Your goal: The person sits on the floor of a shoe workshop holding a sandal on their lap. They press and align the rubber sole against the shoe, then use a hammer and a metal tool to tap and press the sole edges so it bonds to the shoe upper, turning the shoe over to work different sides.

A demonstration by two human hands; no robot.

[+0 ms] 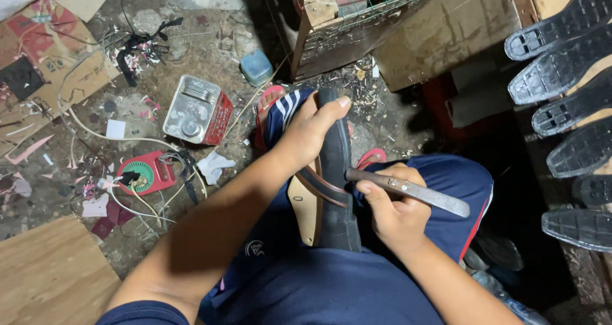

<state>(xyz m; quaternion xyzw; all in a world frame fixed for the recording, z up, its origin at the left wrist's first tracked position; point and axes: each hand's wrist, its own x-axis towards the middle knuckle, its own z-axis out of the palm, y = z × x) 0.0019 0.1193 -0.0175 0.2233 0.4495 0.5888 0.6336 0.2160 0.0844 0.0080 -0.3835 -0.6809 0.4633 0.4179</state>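
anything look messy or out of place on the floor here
Yes: the concrete floor is littered with scraps and tangled white cord around the metal tin. The shoe, held by the left hand against the right hand's knife, looks intact.

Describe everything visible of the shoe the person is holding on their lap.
The shoe is black, with a thick black sole and heel block facing the camera and a tan insole showing on its left side, edged by a brown trim strip. It stands on edge, toe pointing away, heel resting on the blue-clad lap. The left hand grips its toe end from above. The right hand presses a flat, worn metal tool against the sole's side edge. Its upper is mostly hidden.
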